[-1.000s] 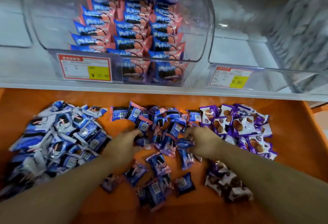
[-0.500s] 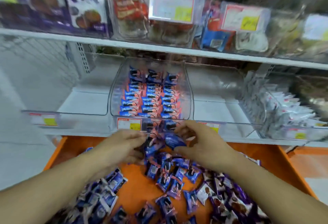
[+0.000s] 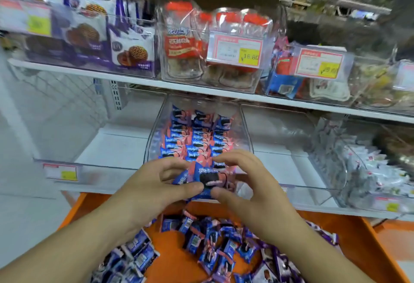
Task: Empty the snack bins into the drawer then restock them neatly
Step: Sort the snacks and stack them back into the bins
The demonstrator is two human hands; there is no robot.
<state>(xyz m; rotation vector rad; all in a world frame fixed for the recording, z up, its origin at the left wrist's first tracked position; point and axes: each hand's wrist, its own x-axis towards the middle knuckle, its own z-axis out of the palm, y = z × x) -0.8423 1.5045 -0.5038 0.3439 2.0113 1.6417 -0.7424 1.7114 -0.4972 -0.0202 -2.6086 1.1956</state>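
Note:
Both hands hold a small bunch of blue-and-pink cookie packets (image 3: 205, 178) just in front of the clear middle bin (image 3: 243, 134). My left hand (image 3: 154, 184) grips the bunch from the left, my right hand (image 3: 244, 179) from the right. Inside that bin, blue-and-pink packets (image 3: 195, 139) stand in three neat rows. Below, the orange drawer (image 3: 358, 238) holds loose packets: blue-and-pink ones (image 3: 208, 244) in the middle, blue-and-white ones (image 3: 132, 258) to the left, purple ones (image 3: 280, 262) to the right.
An empty clear bin (image 3: 94, 166) sits to the left of the middle one, another empty bin (image 3: 289, 155) to its right, then a bin of silver packets (image 3: 367, 170). The upper shelf (image 3: 139, 82) carries bins of waffle snacks, red-topped packs and price tags.
The hands gathered packets in the drawer, then lifted a bunch up to the front of the middle bin. The view tilted upward from the drawer to the shelves.

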